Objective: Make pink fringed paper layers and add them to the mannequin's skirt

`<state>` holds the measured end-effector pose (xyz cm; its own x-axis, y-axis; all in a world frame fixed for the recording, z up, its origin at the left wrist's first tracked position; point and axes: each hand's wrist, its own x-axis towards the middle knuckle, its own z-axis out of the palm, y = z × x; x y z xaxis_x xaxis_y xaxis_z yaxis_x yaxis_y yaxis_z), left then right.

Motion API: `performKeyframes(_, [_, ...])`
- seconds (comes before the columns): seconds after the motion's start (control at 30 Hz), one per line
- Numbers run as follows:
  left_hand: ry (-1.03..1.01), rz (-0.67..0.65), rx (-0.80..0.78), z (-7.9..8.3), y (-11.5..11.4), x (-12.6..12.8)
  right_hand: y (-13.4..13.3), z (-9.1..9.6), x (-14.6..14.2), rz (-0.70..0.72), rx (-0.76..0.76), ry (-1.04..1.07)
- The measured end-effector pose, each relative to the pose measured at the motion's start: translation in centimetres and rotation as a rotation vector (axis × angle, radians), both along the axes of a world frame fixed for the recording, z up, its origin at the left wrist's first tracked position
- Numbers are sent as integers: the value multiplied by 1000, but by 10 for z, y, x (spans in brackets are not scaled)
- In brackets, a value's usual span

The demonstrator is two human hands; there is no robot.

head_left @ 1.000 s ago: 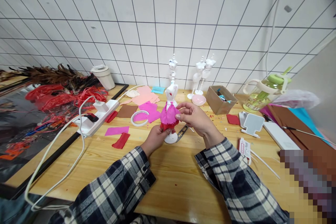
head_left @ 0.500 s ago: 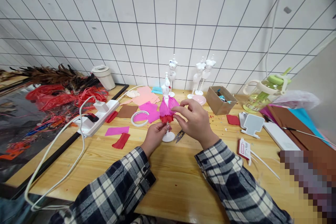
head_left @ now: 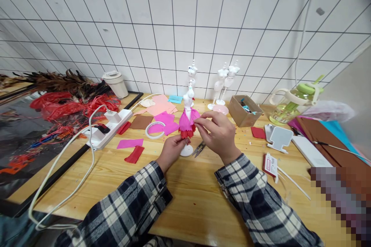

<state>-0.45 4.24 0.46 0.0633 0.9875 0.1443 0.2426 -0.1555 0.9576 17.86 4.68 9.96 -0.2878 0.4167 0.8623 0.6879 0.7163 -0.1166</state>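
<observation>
A small white mannequin (head_left: 189, 94) on a stand wears a skirt of magenta crepe paper (head_left: 186, 122) over a ruffled red layer (head_left: 188, 133). It leans a little to the right above its round white base (head_left: 186, 151). My left hand (head_left: 171, 151) is closed around the stand's pole just under the red ruffle. With thumb and forefinger together, my right hand (head_left: 219, 133) pinches the right edge of the magenta skirt. Between my hands, on the table, lie small thread snips (head_left: 199, 149).
A tape roll (head_left: 155, 137), magenta paper pieces (head_left: 134, 143) and a red strip (head_left: 135, 154) lie left. More mannequins (head_left: 222, 75) stand behind, beside a cardboard box (head_left: 245, 119). A white power strip (head_left: 108, 133) with cables is at left, a green-lidded bottle (head_left: 292, 104) at right.
The mannequin has tilted to the right and shifted slightly, with my left hand on its pole. My right thumb and forefinger, apart before, have come together on the skirt's edge.
</observation>
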Motion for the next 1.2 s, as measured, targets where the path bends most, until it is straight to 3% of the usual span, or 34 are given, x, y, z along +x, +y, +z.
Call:
performKeyframes(0.13, [45,-28,58,-1,0,1,-4,-1,-5,-15,-16,2])
performKeyframes(0.27, [44,-39,70,-2,0,1,-3,-6,-6,-14,39,-198])
performKeyframes(0.43, [29,-29,66,-1,0,1,-3,-8,-1,89,22,-319])
performKeyframes(0.53, [38,-23,65,0,0,0,-5,-8,0,167,-31,-207])
performKeyframes(0.67, [50,-14,52,-1,1,0,-2,-8,-4,30,-45,49])
performKeyframes(0.8, [83,-53,99,-1,1,0,3,-8,-9,-72,-64,24])
performKeyframes(0.93, [163,-64,138,-5,0,0,0,-6,-12,-66,-89,-27])
performKeyframes(1.03, [255,-59,181,-5,1,-4,-2,0,-10,-25,-134,93])
performKeyframes(1.13, [374,-71,250,3,4,-14,4,2,-4,-43,-286,390])
performKeyframes(1.2, [514,-101,276,12,7,-27,13,-1,1,-52,-489,586])
